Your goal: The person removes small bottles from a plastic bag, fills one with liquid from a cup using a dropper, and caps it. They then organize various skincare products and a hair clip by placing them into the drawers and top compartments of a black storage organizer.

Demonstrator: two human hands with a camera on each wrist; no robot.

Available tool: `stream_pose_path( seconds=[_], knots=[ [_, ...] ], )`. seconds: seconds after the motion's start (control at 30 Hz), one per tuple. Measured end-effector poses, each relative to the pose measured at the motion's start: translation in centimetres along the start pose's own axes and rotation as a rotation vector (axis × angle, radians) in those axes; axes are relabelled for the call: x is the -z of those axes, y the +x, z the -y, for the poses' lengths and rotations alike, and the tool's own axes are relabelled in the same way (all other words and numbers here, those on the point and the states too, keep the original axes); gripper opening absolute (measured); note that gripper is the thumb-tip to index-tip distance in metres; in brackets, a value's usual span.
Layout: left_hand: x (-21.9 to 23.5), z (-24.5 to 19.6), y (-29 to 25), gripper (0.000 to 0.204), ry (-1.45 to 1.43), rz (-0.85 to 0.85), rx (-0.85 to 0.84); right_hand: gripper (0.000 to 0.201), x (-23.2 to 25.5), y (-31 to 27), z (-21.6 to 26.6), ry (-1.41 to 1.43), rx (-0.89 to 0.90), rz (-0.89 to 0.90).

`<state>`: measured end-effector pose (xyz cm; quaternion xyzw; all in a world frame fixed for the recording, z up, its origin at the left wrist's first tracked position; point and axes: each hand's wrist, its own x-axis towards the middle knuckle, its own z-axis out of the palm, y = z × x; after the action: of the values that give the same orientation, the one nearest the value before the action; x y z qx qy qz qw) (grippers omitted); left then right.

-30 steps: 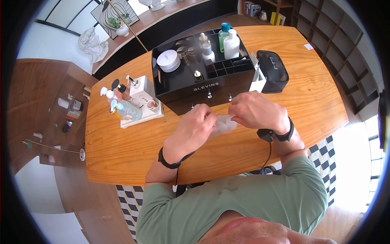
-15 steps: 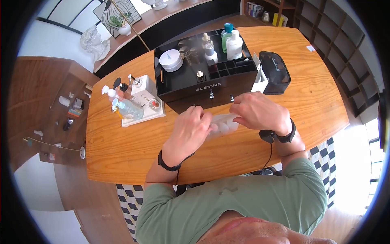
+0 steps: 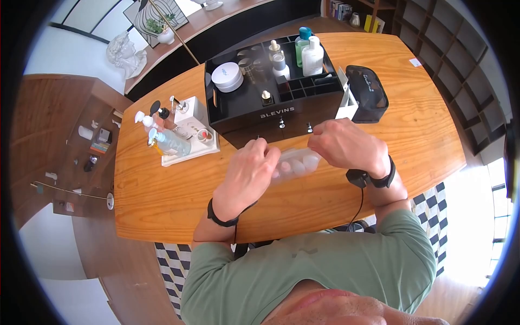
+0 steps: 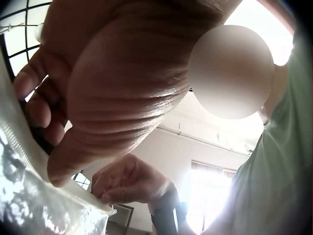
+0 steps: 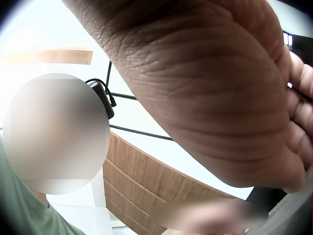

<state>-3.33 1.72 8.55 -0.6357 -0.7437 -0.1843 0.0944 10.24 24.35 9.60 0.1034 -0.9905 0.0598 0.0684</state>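
Between my hands, over the table in front of the black organizer, is a translucent zip bag (image 3: 297,164) with several pale, rounded pieces showing through it. My left hand (image 3: 250,169) pinches its left end. In the left wrist view, the left thumb (image 4: 61,169) lies against the ribbed top edge of the bag (image 4: 29,196), with the other fingers behind it. At the opposite end my right hand (image 3: 349,145) pinches the upper right corner. The right wrist view has the right thumb (image 5: 292,178) against the bag's pale edge, curled fingers above it.
A black BLEVINS organizer (image 3: 244,119) stands just beyond the hands, bearing a round white jar (image 3: 227,77) and several bottles. Left of it, pump bottles (image 3: 172,143) stand on a white tray (image 3: 179,158). A black pouch (image 3: 368,97) lies at its right on the wooden table (image 3: 417,130).
My left hand has shifted slightly left and away from the right hand. More of the bag and the pale pieces inside shows between them. Both hands keep hold of it.
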Motion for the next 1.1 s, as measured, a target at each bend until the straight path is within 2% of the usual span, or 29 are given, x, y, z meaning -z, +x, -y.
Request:
stream_pose_path(
  seconds=[0.1, 0.4, 0.5, 0.57, 0.7, 0.77, 0.83, 0.9, 1.1],
  knots=[
    [-0.2, 0.4, -0.4, 0.019, 0.005, 0.094, 0.022, 0.002, -0.1, 0.0, 0.0, -0.003, 0.018, -0.038],
    [0.2, 0.0, -0.6, 0.020, 0.004, 0.104, 0.023, 0.008, -0.1, 0.0, 0.1, 0.016, -0.014, -0.035],
    [0.2, -0.4, -0.3, 0.015, -0.050, 0.068, -0.005, 0.010, 0.1, 0.0, 0.2, 0.007, -0.010, -0.041],
    [-0.3, 0.0, -0.1, 0.014, -0.040, 0.018, -0.029, 0.002, 0.2, 0.0, 0.2, -0.001, 0.023, -0.097],
    [-1.3, 0.7, 0.2, 0.010, -0.086, -0.081, -0.042, 0.010, 0.3, -0.2, -0.1, -0.013, 0.031, -0.051],
    [-1.5, 1.1, 0.1, 0.010, -0.090, -0.042, -0.025, 0.011, 0.5, -0.2, 0.0, -0.022, -0.001, 0.028],
    [-1.5, 1.3, 0.1, 0.010, -0.089, -0.005, -0.011, 0.013, 0.7, -0.3, 0.1, 0.041, -0.034, 0.033],
    [-1.2, 1.3, 0.2, 0.009, -0.071, -0.038, -0.014, 0.021, 1.1, -0.4, 0.2, 0.091, -0.056, 0.049],
    [-0.8, 1.7, 0.3, 0.009, -0.138, -0.018, -0.016, 0.016, 0.1, -0.2, -0.4, 0.025, -0.072, 0.048]
  ],
)
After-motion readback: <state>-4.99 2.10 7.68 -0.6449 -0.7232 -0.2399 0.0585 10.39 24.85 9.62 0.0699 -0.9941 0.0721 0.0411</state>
